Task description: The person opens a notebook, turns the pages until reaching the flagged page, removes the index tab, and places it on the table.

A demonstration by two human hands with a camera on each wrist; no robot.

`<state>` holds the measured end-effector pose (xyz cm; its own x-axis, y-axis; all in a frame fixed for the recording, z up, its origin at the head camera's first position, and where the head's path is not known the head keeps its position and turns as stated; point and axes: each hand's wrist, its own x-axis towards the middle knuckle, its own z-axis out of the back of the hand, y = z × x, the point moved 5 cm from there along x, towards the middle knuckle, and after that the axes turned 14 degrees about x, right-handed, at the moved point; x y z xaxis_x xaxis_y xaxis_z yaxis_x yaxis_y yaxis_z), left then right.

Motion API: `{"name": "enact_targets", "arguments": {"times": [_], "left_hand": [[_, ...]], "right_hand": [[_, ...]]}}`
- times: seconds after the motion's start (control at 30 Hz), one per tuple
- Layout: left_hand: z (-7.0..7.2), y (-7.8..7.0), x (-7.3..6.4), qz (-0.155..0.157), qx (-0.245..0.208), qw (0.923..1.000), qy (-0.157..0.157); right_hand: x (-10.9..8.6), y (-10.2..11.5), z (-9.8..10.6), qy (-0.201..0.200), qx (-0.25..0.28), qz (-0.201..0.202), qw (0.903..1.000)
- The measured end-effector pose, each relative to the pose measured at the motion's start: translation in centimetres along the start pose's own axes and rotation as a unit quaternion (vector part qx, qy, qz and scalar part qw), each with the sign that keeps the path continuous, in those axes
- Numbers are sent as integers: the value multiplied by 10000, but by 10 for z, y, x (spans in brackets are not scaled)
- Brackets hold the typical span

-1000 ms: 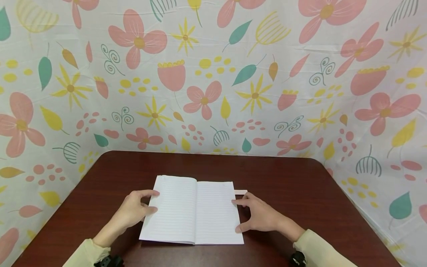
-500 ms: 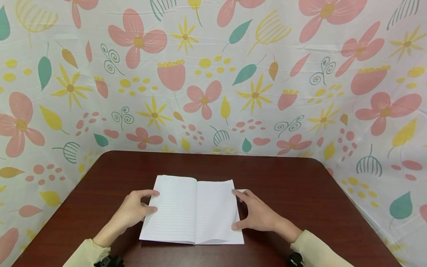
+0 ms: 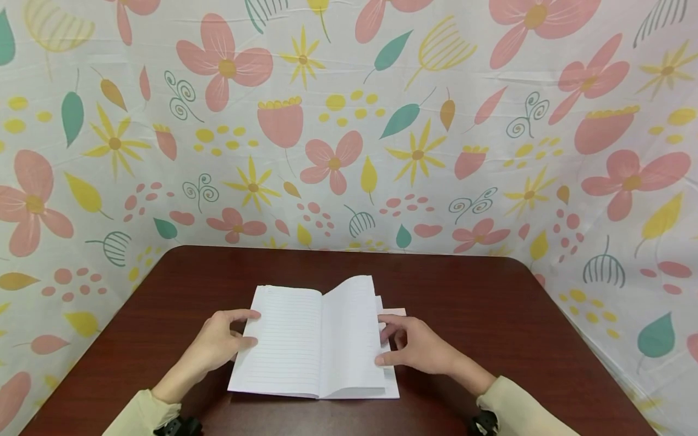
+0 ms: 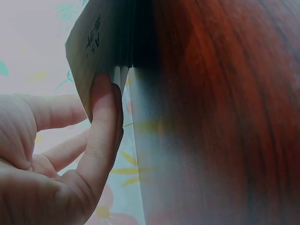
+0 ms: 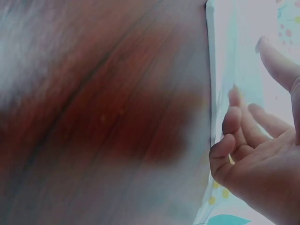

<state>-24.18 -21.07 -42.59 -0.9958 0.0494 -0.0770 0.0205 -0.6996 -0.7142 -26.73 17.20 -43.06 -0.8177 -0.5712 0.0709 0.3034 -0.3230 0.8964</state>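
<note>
An open notebook [image 3: 289,339] with ruled white pages lies on the brown table, facing the head view. My left hand [image 3: 218,342] grips its left edge; in the left wrist view, a finger [image 4: 101,122] presses on the cover [image 4: 89,51], which has printed letters. At the right side, a page [image 3: 351,333] stands raised and curved, apart from those beneath it. My right hand [image 3: 420,345] is at that page's free edge, thumb on the near face and curled fingers at the edge, some fingertips partly hidden. The right wrist view shows the thumb spread away from the bent fingers.
A pale strip [image 3: 398,312] sticks out past the notebook's right side, behind the right hand. The dark wood table [image 3: 463,290] extends around the notebook. A flower-printed cloth [image 3: 349,109] hangs behind the table and along its sides.
The right page, flat a second ago, has bowed and then risen, its free edge shifting left and up. My right hand's thumb has moved slightly left and up. The left hand has stayed put.
</note>
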Motion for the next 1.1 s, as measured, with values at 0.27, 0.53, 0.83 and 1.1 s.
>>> {"name": "enact_targets", "arguments": {"times": [0.27,0.53,0.83,1.1], "left_hand": [[0,0,0,41,-31,10000,24],[0,-1,-1,44,-7,10000,33],[0,-1,-1,-24,1,10000,52],[0,-1,-2,-43,0,10000,39]], "right_hand": [[-1,6,1,-45,964,-89,9953],[4,17,-2,-34,1436,-146,9895],[16,28,-9,44,1612,-107,9868],[30,39,-23,158,1754,75,9843]]}}
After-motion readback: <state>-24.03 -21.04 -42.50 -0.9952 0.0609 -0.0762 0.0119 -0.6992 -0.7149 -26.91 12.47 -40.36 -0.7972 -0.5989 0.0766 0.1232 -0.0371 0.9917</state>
